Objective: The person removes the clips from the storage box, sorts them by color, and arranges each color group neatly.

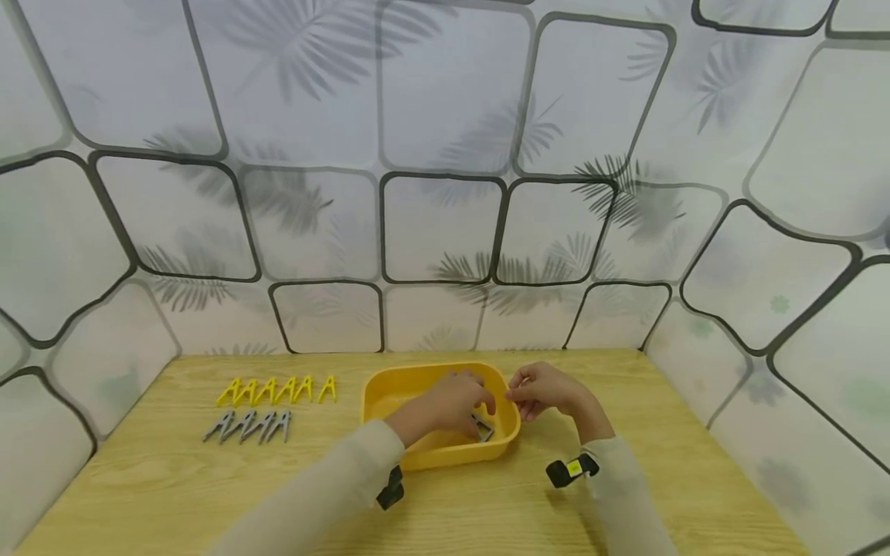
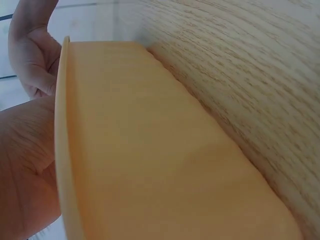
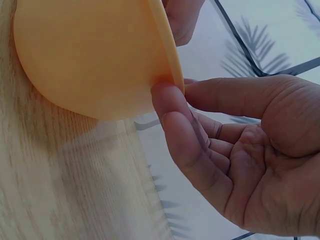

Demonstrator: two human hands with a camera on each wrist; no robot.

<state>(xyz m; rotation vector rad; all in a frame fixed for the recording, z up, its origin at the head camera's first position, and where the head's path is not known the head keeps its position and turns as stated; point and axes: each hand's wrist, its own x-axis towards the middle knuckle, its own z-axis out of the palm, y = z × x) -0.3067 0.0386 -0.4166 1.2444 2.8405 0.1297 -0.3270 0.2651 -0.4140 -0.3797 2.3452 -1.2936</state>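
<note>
A yellow tray [image 1: 445, 461] sits mid-table; its outer wall [image 2: 150, 150] fills the left wrist view. My left hand [image 1: 478, 411] reaches down into the tray, its fingers curled onto a grey clip [image 1: 483, 429] on the tray floor, which the hand mostly hides. Only the heel of that hand [image 2: 25, 175] shows in the left wrist view. My right hand [image 1: 516, 394] is at the tray's right far corner. In the right wrist view, the right hand [image 3: 181, 92] pinches the tray's rim [image 3: 167, 55] between thumb and forefinger.
On the wooden table [image 1: 626, 479], left of the tray, lie a row of several yellow clips [image 1: 278, 390] and, in front of it, a row of several grey clips [image 1: 248, 425]. Patterned sheet walls [image 1: 445, 232] close in the back and both sides.
</note>
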